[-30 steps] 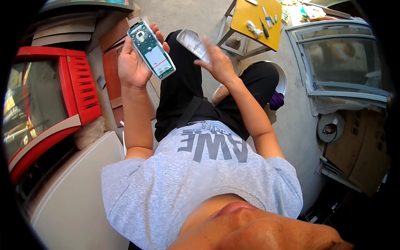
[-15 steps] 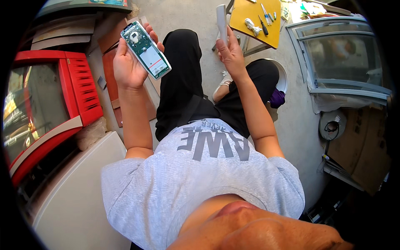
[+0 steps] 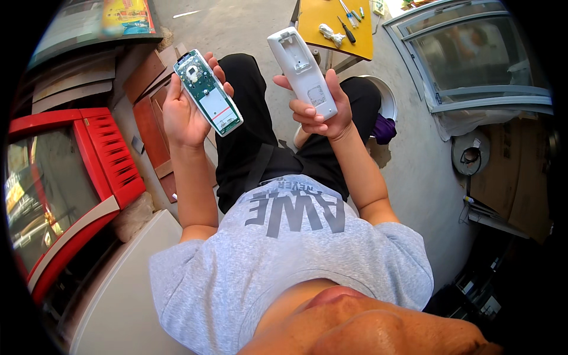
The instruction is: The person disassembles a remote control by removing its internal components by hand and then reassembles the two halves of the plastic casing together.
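So, 1 PCB [image 3: 209,93], 1 cover [image 3: 303,76]

Here's an open lane between left hand [image 3: 184,121] and right hand [image 3: 338,115], above the trouser leg [image 3: 241,83], yellow desk [image 3: 312,16] blocking far right, red frame [image 3: 112,145] left.

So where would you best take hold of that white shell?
Probably by the two long sides of the white shell, near its upper end, coming from the far side. That end sticks out free, while the right hand holds the lower end. The shell is narrow, so it can be pinched across, clear of the hollow in its face.
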A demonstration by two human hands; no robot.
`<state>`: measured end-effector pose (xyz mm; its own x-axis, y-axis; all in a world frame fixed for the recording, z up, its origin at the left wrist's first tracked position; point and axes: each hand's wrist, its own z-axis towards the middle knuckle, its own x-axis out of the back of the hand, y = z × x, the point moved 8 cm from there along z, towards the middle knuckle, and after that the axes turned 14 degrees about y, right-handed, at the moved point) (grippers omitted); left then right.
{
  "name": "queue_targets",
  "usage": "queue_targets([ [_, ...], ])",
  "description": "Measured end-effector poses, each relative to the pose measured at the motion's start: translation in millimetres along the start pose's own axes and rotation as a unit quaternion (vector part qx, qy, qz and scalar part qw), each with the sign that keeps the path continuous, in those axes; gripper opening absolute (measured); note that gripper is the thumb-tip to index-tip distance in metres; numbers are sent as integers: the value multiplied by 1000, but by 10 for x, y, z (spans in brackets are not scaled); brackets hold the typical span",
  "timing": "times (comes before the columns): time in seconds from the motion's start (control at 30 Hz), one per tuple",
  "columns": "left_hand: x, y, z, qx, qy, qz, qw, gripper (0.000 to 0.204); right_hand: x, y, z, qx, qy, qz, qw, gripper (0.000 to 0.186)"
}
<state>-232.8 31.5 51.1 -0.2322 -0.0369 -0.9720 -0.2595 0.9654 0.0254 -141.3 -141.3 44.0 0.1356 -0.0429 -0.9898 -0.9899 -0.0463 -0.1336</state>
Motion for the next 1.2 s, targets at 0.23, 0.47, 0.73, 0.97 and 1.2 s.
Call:
queue_targets([
  [0.23,-76,-318,79,72,-12,-6,997,65,163,94,-145,11,-15,-74,997,98],
  [0.47,-189,-518,45,113,-38,-19,993,65,258,155,-123,1,4,-62,998,99],
  [0.73,-152,-528,85,113,-33,-12,993,65,305,161,-175,3,-27,-71,997,97],
  [0.97,-140,-441,68,89,-31,-1,996,64,356,-23,-178,20,129,-267,955,92],
  [1.2,-12,88,-62,13,-23,-2,1000,64,-119,-865,-32,466,363,-597,542,62],
])
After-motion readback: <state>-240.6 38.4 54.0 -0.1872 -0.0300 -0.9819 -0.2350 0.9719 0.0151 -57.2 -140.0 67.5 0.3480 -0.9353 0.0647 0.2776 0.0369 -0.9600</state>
